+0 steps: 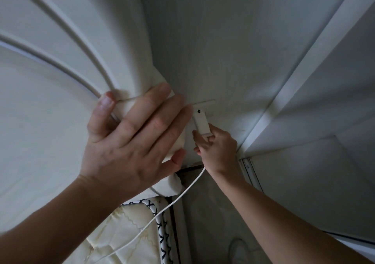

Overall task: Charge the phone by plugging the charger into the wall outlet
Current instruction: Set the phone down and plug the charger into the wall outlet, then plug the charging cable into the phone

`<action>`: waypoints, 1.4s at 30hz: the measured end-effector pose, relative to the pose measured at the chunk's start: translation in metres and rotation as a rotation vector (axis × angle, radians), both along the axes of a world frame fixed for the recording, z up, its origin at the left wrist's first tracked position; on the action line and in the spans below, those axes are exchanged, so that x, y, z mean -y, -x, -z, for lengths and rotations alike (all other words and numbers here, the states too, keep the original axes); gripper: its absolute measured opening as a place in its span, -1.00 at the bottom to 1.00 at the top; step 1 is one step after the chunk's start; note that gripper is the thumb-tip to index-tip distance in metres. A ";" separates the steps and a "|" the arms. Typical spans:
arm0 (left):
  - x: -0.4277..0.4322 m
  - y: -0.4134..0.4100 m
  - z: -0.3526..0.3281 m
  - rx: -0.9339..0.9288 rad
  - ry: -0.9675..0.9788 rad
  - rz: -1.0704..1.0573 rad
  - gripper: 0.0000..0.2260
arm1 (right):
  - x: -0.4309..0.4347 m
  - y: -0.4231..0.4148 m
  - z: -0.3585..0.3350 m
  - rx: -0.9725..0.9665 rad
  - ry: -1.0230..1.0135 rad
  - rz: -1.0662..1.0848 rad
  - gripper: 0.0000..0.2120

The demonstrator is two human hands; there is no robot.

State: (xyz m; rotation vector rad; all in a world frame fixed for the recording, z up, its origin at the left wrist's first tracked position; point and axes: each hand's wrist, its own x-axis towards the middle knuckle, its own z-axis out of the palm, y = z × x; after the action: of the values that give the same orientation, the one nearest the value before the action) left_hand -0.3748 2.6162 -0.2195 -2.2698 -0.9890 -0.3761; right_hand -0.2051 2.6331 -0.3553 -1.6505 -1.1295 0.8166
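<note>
While left hand (pixel 129 141) braces the headboard (pixel 60 80), right hand (pixel 215 148), fingers pinching the charger (pixel 202 123), holds its long axis toward wall outlet (pixel 205 106), touching.

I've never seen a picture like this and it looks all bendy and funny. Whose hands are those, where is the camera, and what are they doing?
The camera sits on a person's head and looks down at their two hands. Its wide lens bends straight things into curves.

The left hand is pressed against the edge of a cream headboard, as if bracing or pushing it aside.

The right hand holds a small white charger and has it up against the wall outlet on the pale wall. I can't tell if it is pushed all the way in.

A thin white cable hangs from the charger, across a patterned mattress below. No phone shows in the picture.
</note>
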 end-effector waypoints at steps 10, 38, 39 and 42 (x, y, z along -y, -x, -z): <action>0.002 -0.002 -0.001 0.020 -0.082 -0.004 -0.43 | -0.004 0.002 0.006 0.080 -0.020 0.010 -0.83; 0.231 0.006 -0.092 0.516 0.684 -0.625 -0.40 | 0.182 -0.024 -0.222 0.997 -0.020 -0.668 -0.50; 0.239 0.008 -0.096 0.532 0.678 -0.650 -0.40 | 0.187 -0.020 -0.229 0.995 -0.033 -0.689 -0.50; 0.263 0.015 -0.110 0.561 0.644 -0.729 -0.40 | 0.193 -0.002 -0.251 1.006 -0.088 -0.739 -0.51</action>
State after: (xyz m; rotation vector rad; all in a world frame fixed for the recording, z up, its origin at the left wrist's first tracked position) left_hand -0.3893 2.3532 -0.1092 -2.1292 -2.4046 -0.4111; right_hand -0.2026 2.4398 -0.1047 -1.5706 -2.5238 0.2909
